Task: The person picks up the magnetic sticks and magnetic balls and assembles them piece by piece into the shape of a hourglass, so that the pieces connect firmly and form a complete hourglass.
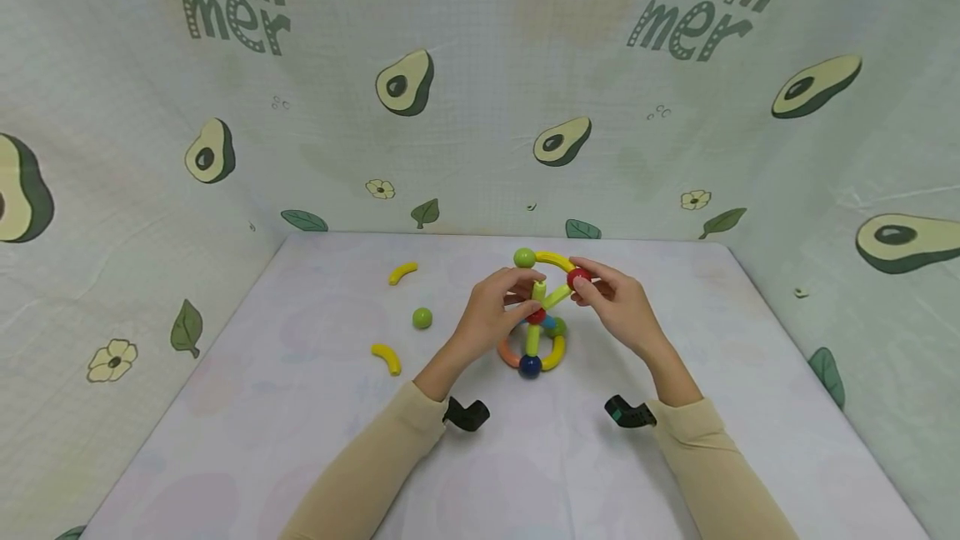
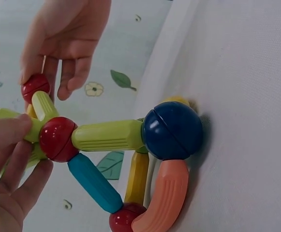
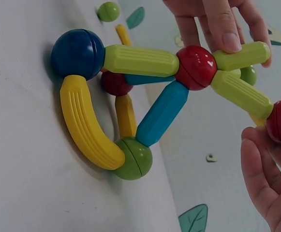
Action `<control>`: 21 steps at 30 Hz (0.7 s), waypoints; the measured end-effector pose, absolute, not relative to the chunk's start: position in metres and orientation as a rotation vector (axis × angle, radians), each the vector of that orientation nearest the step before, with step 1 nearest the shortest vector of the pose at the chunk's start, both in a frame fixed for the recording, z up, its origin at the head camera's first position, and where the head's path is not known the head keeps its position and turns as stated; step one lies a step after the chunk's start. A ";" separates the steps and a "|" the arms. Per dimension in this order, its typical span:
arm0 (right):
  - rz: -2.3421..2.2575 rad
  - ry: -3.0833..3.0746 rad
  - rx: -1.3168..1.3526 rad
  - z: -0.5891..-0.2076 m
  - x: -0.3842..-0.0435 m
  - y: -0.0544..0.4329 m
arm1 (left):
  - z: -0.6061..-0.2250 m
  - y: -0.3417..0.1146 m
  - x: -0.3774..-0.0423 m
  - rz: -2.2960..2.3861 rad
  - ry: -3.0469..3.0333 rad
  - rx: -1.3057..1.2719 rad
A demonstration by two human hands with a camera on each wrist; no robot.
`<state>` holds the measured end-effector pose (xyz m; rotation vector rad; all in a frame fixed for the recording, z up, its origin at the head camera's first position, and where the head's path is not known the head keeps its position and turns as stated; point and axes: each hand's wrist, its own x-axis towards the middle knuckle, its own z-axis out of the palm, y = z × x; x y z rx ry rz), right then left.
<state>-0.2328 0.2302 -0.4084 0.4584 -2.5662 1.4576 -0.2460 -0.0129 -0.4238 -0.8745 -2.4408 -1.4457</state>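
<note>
A construction of colored rods and balls stands on the table, its base ring joining a dark blue ball, a green ball and a red ball through curved rods. Blue rods and a light green rod rise to a central red ball. My left hand pinches a light green rod that sticks out of this central ball. Between its thumb and fingers my right hand holds an upper red ball, joined to a yellow curved rod with a green ball at its far end.
Left of the construction lie a loose green ball, a yellow curved rod farther back and another yellow curved rod nearer. A printed cloth hangs behind the table and along both sides.
</note>
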 end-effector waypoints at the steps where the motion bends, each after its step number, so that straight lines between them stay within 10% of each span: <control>1: 1.459 -2.568 0.451 -0.409 -0.233 0.230 | -0.424 -0.013 -0.246 -1.443 -2.440 -0.873; 21: 1.460 -2.582 0.394 -0.408 -0.233 0.226 | -0.425 -0.012 -0.246 -1.468 -2.447 -0.838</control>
